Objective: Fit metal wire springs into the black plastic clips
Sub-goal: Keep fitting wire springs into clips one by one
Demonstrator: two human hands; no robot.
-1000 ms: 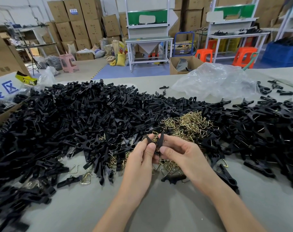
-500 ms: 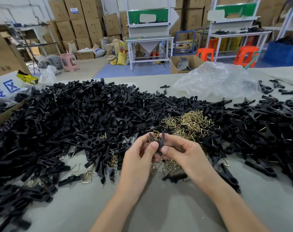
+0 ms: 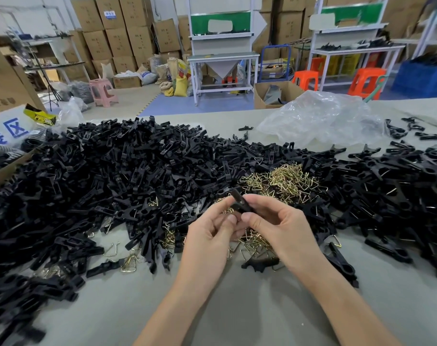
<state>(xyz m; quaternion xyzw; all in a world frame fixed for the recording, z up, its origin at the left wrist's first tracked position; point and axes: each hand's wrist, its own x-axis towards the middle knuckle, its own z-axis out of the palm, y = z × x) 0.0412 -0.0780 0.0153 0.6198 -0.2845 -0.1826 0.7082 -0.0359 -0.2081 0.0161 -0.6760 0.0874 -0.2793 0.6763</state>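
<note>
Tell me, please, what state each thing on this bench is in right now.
Black clip: lifted, tilted, pinched between both hands; spring not discernible.
Left hand: pinches the clip.
Right hand: pinches the clip.
Wire springs: loose heap, unfitted.
Loose clips: piled, unsorted.
Plastic bag: crumpled.
Cardboard box: open.

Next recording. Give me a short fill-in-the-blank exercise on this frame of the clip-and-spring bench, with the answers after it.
1. The left hand and the right hand together pinch one ____ clip.
2. The heap of wire springs on the table just beyond the hands is ____ in colour.
3. The stool on the floor at the far left is ____.

Missing words: black; gold; pink.
</note>
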